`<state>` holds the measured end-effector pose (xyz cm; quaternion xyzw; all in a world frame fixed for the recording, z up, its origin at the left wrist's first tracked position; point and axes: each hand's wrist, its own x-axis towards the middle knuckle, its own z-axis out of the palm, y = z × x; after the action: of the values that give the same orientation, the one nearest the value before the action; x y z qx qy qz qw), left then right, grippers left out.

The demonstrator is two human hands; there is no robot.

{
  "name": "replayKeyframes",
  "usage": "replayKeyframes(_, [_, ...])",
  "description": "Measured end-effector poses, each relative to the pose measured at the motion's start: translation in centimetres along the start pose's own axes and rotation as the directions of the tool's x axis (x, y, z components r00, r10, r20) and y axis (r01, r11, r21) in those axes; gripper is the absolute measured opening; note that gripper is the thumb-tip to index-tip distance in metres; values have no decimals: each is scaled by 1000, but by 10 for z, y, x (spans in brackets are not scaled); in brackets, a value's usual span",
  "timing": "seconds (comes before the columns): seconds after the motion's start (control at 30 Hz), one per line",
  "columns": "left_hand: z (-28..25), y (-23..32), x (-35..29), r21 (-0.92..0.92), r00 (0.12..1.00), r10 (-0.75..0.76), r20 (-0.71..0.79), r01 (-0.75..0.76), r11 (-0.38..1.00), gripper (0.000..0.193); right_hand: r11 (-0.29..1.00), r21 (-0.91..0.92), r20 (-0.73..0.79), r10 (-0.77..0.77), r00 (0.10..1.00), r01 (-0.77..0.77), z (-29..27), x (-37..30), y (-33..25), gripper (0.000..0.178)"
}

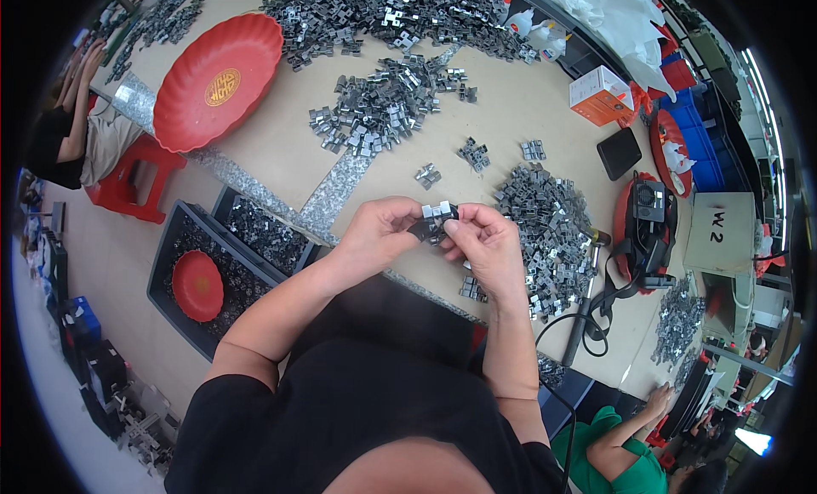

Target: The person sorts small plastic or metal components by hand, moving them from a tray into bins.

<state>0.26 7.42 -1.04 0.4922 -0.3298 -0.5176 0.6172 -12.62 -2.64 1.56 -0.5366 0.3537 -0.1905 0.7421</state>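
Between my two hands, just above the table's near edge, is a small metal clip-like part (437, 220) with shiny and dark faces. My left hand (385, 230) pinches its left side between thumb and fingers. On its right side, the thumb and fingers of my right hand (483, 241) close on the same part. Similar loose parts (428, 176) lie just beyond my hands. Beside my right hand spreads a large pile of metal parts (549, 230). Farther off are another heap (383, 107) and a bigger one (383, 17) at the back.
A red scalloped tray (183, 90) rests at the table's left edge. Below it stand dark bins (183, 239) of parts. To the right lie a hammer (580, 324), a black cable and an orange-white box (600, 96). Co-workers sit at far left and lower right.
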Motion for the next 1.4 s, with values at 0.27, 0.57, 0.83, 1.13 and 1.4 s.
replayKeyframes(0.27, [2,3,5,12,998,-61,6,61,998,26,995,-104,-2,-5,1000,5,-8,-1,1,15])
replayKeyframes(0.57, [-21,19,49,892,833,450,322,-426,150,31,390,-893,61,-385,921,223,-8,22,-19,17])
replayKeyframes(0.83, [-8,13,59,908,989,146,-10,-52,415,42,316,-938,-15,-455,890,145,-38,73,-4,18])
replayKeyframes(1.13, [-47,-15,62,760,974,213,-82,-77,645,43,66,-988,70,-604,794,138,-17,76,2,11])
replayKeyframes(1.4, [-82,-26,77,233,999,-1,-32,9,972,31,119,-966,86,-690,718,229,-18,79,8,11])
